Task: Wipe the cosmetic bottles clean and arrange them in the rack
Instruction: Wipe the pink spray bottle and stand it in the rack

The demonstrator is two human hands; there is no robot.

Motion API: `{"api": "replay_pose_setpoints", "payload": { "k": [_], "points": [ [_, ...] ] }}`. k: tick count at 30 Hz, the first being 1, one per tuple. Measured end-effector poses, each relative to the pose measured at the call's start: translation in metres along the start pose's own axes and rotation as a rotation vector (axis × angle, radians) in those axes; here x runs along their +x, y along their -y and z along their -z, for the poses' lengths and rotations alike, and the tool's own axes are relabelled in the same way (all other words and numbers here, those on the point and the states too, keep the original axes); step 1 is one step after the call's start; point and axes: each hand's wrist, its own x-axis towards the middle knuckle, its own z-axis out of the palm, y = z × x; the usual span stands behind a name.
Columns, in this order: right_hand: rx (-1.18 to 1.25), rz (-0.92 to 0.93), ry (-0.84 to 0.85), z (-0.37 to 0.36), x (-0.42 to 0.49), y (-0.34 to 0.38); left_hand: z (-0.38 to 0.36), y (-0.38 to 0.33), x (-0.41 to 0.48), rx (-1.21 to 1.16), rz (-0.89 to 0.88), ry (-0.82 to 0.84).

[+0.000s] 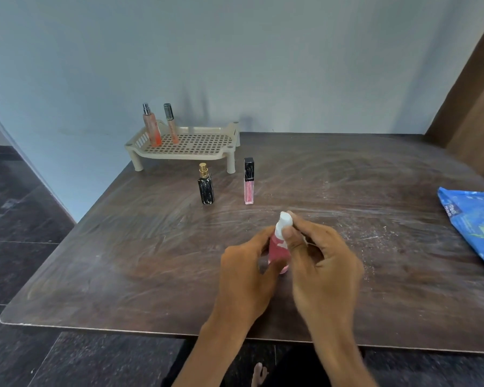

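The rack point(190, 145), holding two bottles, is noted far left on the worktop point(123, 247). The pink bottle point(277, 251) is held upright, long axis vertical, gripped by the left hand point(246, 269); a white wipe point(285, 220) is pinched against its cap by the right hand point(324, 258).

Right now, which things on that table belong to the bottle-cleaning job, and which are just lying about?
Part of the job:
pink bottle, held by left hand
white wipe, in right hand
black perfume bottle
pink lip gloss
beige rack
orange spray bottle
peach tube
blue wipes packet

Lying about:
nothing visible
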Motion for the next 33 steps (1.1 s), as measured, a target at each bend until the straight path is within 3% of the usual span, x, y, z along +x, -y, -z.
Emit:
{"api": "replay_pose_setpoints", "payload": {
  "k": [3, 5, 8, 10, 15, 23, 28, 33],
  "points": [
    [0.102, -0.010, -0.144, -0.010, -0.012, 0.002, -0.002, -0.003, -0.002, 0.082, -0.026, -0.066],
    [0.093, 0.077, -0.177, -0.012, -0.009, 0.003, -0.003, -0.007, -0.003, 0.135, -0.042, -0.115],
    [-0.084, 0.299, -0.197, -0.010, 0.002, 0.002, -0.007, -0.010, -0.003, 0.199, -0.056, -0.162],
    [-0.153, 0.351, -0.180, -0.009, 0.011, -0.001, -0.009, -0.011, -0.002, 0.224, -0.052, -0.177],
    [-0.131, 0.153, 0.045, -0.004, 0.023, -0.001, -0.013, -0.010, -0.004, 0.270, -0.127, -0.186],
    [-0.055, 0.044, 0.115, -0.007, 0.004, -0.001, -0.010, -0.005, -0.007, 0.147, -0.081, -0.190],
    [0.350, -0.247, 0.088, -0.001, 0.008, 0.000, -0.005, -0.003, 0.000, 0.027, -0.032, -0.029],
    [0.366, -0.323, -0.008, 0.008, 0.017, -0.002, 0.004, 0.001, 0.011, -0.106, 0.030, 0.205]
  ]
}}
